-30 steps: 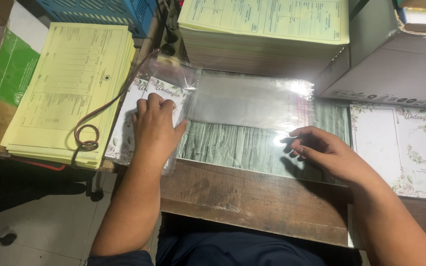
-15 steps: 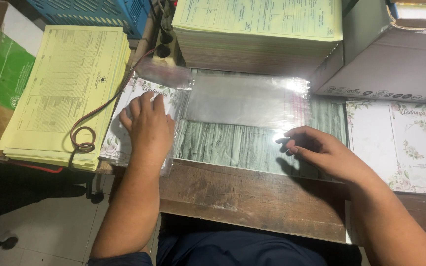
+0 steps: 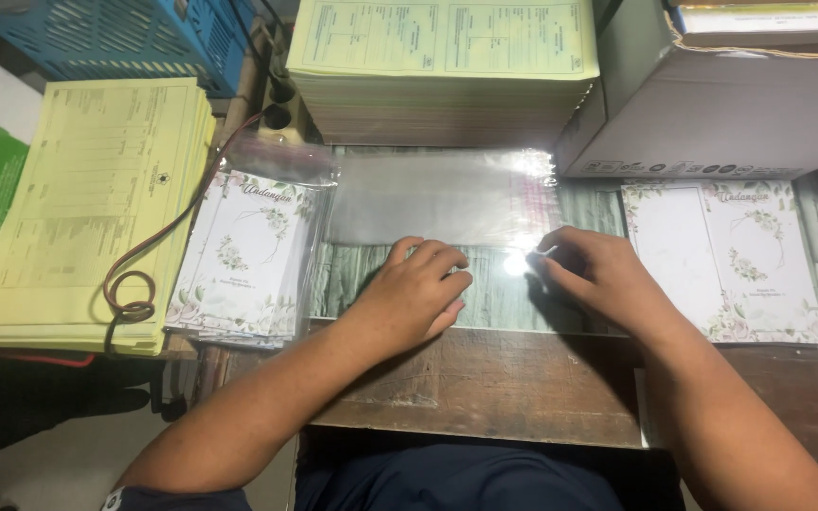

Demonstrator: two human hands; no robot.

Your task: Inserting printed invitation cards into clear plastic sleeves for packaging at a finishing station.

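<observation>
Clear glossy plastic sleeve [image 3: 437,203] lies long axis crosswise under both hands; left hand [image 3: 416,295] loosely curled on its near edge; right hand [image 3: 591,274] pinches its right end.

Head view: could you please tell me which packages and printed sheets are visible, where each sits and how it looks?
Bagged floral cards: left, white stack in clear sleeves.
Clear plastic sleeves: centre, glossy, by both hands.
Yellow forms: top centre, thick stack.
Cardboard box: top right, white-grey.
Open floral card: right, white.

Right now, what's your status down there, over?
Left hand flat on clear sleeve. Right hand pinching its edge. Bagged cards stacked left; nothing in the way.
</observation>
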